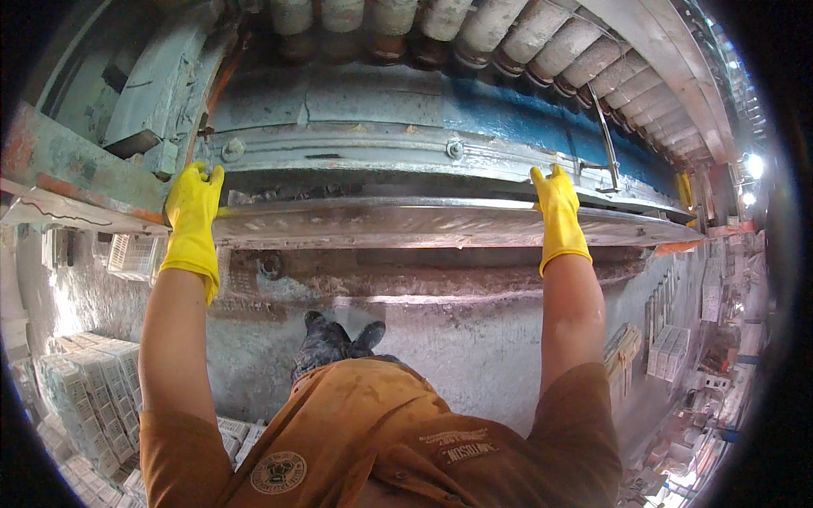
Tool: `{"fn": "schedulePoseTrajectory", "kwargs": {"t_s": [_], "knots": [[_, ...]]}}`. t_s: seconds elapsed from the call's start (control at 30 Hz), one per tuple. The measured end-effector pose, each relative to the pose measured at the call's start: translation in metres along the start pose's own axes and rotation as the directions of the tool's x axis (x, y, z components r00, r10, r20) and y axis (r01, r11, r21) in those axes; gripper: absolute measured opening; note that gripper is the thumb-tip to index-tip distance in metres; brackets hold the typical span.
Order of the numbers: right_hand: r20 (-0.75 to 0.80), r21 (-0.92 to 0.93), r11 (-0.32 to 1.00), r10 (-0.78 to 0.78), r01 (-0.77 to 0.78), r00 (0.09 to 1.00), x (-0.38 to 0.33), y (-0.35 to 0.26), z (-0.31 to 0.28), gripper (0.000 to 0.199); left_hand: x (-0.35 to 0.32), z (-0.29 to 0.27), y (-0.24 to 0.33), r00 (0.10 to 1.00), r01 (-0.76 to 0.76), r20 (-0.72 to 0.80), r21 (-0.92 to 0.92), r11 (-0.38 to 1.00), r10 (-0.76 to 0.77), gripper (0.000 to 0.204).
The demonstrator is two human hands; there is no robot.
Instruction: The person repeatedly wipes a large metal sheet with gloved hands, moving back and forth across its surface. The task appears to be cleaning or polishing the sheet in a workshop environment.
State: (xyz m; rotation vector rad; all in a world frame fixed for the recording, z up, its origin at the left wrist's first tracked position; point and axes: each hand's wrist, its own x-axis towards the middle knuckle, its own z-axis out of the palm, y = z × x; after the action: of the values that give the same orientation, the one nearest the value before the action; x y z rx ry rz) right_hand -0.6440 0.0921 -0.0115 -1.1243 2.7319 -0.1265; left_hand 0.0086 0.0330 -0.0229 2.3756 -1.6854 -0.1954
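Observation:
My left hand (195, 199), in a yellow rubber glove, is at the left end of a long grey metal rail (339, 152) on the machine. Its fingers are bent against the rail's edge, near an upright frame. My right hand (559, 203), gloved the same way, has its fingers curled at the rail's front edge farther right. Below the rail runs a long, worn metal plate (381, 222), which passes by both gloves. A dark gap separates plate and rail. The undersides of my fingers are hidden.
Several thick grey rollers (440, 19) line the machine's far side, above a wet blue panel (508, 110). A thin metal bracket (606, 140) stands right of my right hand. Stacked white plastic crates (93, 398) are at the lower left, with more crates (669, 351) at right.

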Motion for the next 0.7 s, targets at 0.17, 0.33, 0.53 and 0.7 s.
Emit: {"fn": "schedulePoseTrajectory", "kwargs": {"t_s": [0.17, 0.33, 0.53, 0.7], "knots": [[0.002, 0.005, 1.0, 0.003, -0.003, 1.0, 0.004, -0.002, 0.003, 0.075, 0.001, -0.001, -0.003, 1.0, -0.011, -0.004, -0.007, 1.0, 0.011, 0.055], [-0.013, 0.028, 1.0, -0.004, 0.004, 1.0, 0.004, 0.001, 0.003, 0.075, -0.001, -0.002, 0.0, 1.0, -0.01, 0.007, -0.009, 1.0, 0.01, 0.055], [0.011, 0.02, 1.0, 0.019, -0.019, 1.0, -0.01, -0.008, -0.005, 0.073, -0.003, -0.003, 0.0, 0.999, 0.013, 0.031, -0.003, 1.0, -0.013, 0.054], [0.06, 0.038, 0.999, 0.02, -0.022, 0.998, -0.011, -0.008, -0.01, 0.074, -0.001, 0.0, -0.002, 0.999, 0.015, 0.029, 0.004, 1.0, -0.015, 0.055]]}}
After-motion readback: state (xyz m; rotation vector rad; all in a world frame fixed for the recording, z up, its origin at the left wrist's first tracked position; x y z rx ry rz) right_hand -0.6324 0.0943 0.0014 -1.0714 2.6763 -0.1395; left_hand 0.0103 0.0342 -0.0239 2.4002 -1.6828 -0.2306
